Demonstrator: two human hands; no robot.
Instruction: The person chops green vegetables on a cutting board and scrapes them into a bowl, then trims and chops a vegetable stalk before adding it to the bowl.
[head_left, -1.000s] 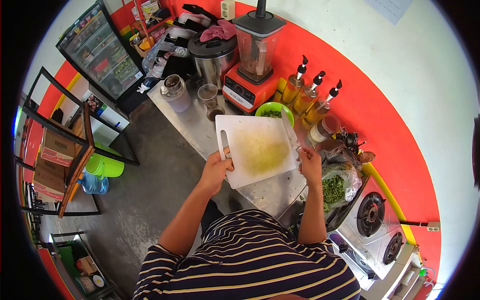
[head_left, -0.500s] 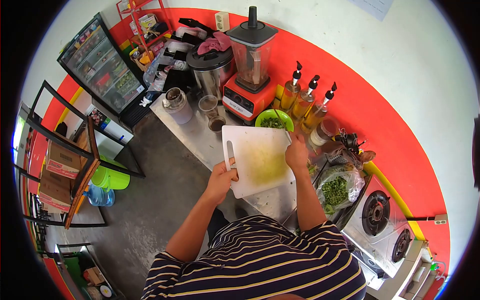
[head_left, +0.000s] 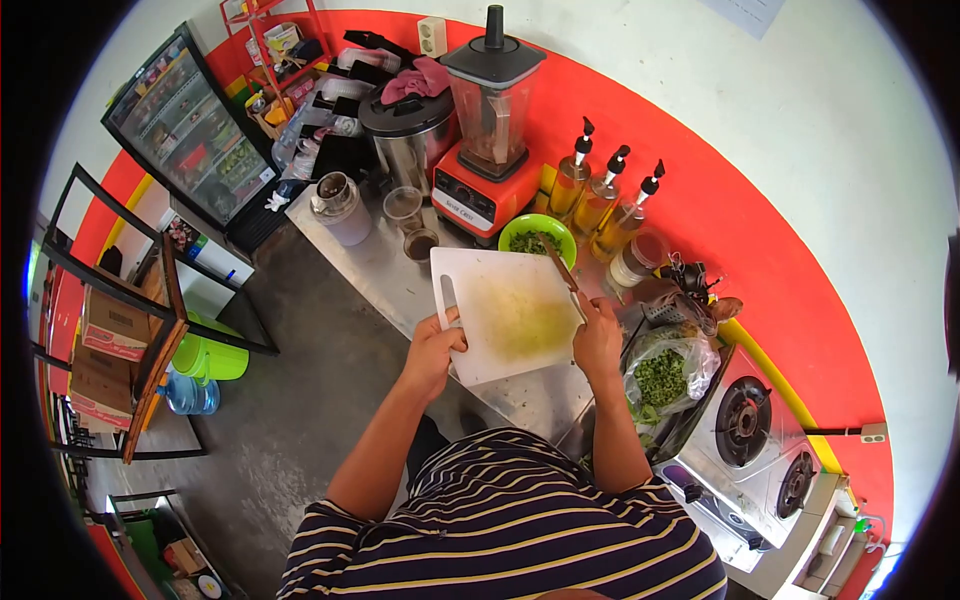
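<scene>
A white cutting board (head_left: 505,315) with a yellow-green stain is held raised over the steel counter. My left hand (head_left: 432,352) is closed on its left edge, by the handle slot. In my right hand (head_left: 598,345), at the board's right edge, is a knife (head_left: 562,268) whose blade points up and left toward the green bowl. The green bowl (head_left: 566,243) stands just beyond the board's far edge, with chopped green leaves (head_left: 527,241) inside.
Behind the bowl stand a red blender (head_left: 487,185) and oil bottles (head_left: 597,200). A plastic bag of greens (head_left: 662,378) and a gas stove (head_left: 745,420) are at the right. Plastic cups (head_left: 403,207) and a metal canister (head_left: 342,210) stand at the left.
The knife has swung so that more of its blade shows beside the bowl, and my right hand is a little lower. The whole view has shifted slightly.
</scene>
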